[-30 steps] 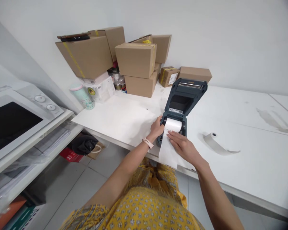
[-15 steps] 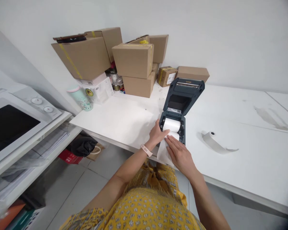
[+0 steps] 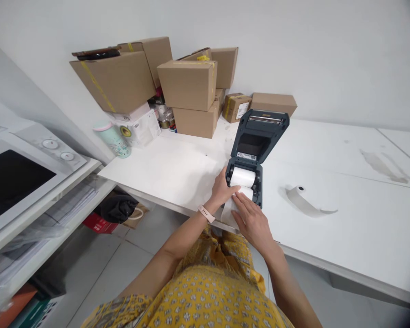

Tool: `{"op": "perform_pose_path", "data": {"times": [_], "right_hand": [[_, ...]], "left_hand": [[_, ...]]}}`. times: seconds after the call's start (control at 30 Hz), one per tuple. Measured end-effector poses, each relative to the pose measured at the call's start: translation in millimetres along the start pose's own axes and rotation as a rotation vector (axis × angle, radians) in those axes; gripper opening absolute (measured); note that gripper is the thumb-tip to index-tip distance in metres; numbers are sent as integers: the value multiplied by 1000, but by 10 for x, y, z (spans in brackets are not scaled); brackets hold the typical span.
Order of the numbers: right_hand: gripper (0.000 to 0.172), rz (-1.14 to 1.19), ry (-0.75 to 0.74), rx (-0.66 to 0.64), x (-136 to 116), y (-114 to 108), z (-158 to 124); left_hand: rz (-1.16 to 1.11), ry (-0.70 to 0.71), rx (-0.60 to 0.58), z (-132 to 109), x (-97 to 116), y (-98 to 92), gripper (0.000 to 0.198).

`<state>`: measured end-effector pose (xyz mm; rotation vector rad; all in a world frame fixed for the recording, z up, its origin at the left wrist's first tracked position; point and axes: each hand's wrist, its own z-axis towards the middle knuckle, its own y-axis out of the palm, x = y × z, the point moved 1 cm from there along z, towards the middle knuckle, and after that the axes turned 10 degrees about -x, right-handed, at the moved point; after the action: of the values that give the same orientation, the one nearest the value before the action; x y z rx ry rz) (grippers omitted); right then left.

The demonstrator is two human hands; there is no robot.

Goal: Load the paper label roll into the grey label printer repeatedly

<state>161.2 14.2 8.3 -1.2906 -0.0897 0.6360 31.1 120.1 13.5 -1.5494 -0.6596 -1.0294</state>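
A dark label printer [image 3: 257, 155] stands with its lid raised near the table's front edge. Inside it sits a white paper roll [image 3: 243, 176], its loose strip [image 3: 229, 213] hanging forward over the printer's front. My left hand [image 3: 221, 189] grips the printer's left side, thumb laid across the strip. My right hand [image 3: 253, 218] rests on the strip beside that thumb, its fingers stretched out flat and its thumb apart. The fingertips of both hands nearly meet. Part of the strip is hidden beneath my right hand.
A small, partly unrolled paper roll [image 3: 302, 200] lies right of the printer on the white table [image 3: 362, 218]. Behind are stacked cardboard boxes [image 3: 187, 86] and a long box [image 3: 274, 104]. A mint tumbler [image 3: 113, 140] stands left, near a microwave [image 3: 17, 182] on a shelf.
The whole view has shifted slightly. My right hand's fingers have slid a little over the strip; both hands stay at the printer.
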Motion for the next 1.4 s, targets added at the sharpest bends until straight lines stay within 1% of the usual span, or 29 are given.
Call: {"op": "perform_pose_path", "data": {"times": [0.07, 0.13, 0.2, 0.23, 0.3, 0.37, 0.47, 0.53, 0.6, 0.67, 0.7, 0.73, 0.77, 0.8, 0.83, 0.87, 0.9, 0.93, 0.97, 1.03, 1.1, 1.13, 1.17, 1.23, 1.3, 1.37, 1.4], "right_hand": [[55, 18, 2, -5, -1, -12, 4], [53, 33, 4, -11, 4, -24, 5], [49, 37, 4, -16, 20, -28, 3], [45, 36, 2, -18, 32, -26, 1], [37, 32, -13, -19, 60, -15, -2], [31, 29, -30, -12, 82, -4, -1], [30, 62, -41, -18, 82, -26, 2], [30, 126, -54, -42, 73, -96, -9], [29, 229, -72, -82, 92, -227, -28], [26, 341, -39, -91, 179, -426, -21], [25, 375, 9, -50, 254, -550, 8], [24, 383, 72, 28, 348, -687, 65], [25, 363, 140, 139, 459, -833, 155], [27, 311, 198, 282, 578, -984, 279], [32, 256, 229, 391, 699, -1127, 440], [36, 203, 237, 470, 816, -1260, 635], [40, 176, 238, 487, 927, -1375, 855], [45, 181, 231, 438, 1027, -1469, 1090], [47, 188, 235, 466, 1113, -1550, 1318], [49, 243, 228, 402, 1230, -1639, 1720], [55, 312, 233, 329, 1275, -1646, 1972], [58, 340, 234, 300, 1270, -1626, 2026], [58, 359, 231, 292, 1248, -1596, 2032], [50, 367, 211, 330, 1156, -1516, 1911], [42, 356, 172, 395, 1006, -1412, 1655], [38, 317, 97, 433, 819, -1276, 1325], [37, 279, 36, 437, 722, -1194, 1150]], "left_hand": [[108, 144, 52, -28, 38, -13, 83], [226, 265, 85, -76, 83, -11, 61], [310, 370, 76, -152, 122, 16, 37], [336, 423, 55, -201, 137, 39, 31], [369, 509, -3, -309, 150, 94, 31], [391, 548, -39, -412, 139, 146, 35], [410, 550, -37, -528, 104, 188, 39], [409, 552, -27, -590, 86, 195, 40], [395, 556, -20, -657, 77, 192, 40], [383, 562, -18, -730, 70, 183, 41], [384, 570, -21, -767, 64, 177, 41], [390, 583, -29, -804, 56, 171, 41], [403, 598, -41, -840, 43, 165, 41], [419, 615, -54, -873, 26, 159, 41], [438, 633, -68, -905, 5, 155, 41], [461, 649, -80, -934, -18, 151, 43], [483, 661, -85, -960, -44, 149, 45], [505, 670, -91, -983, -69, 148, 48], [527, 676, -96, -1001, -94, 148, 51], [572, 675, -116, -1028, -137, 148, 55], [618, 670, -150, -1046, -165, 144, 58], [639, 668, -168, -1053, -174, 139, 59], [656, 668, -180, -1061, -179, 132, 60], [681, 675, -195, -1079, -182, 119, 61], [682, 690, -185, -1095, -179, 109, 59], [652, 712, -158, -1105, -174, 106, 56], [627, 725, -138, -1108, -171, 109, 53]]}}
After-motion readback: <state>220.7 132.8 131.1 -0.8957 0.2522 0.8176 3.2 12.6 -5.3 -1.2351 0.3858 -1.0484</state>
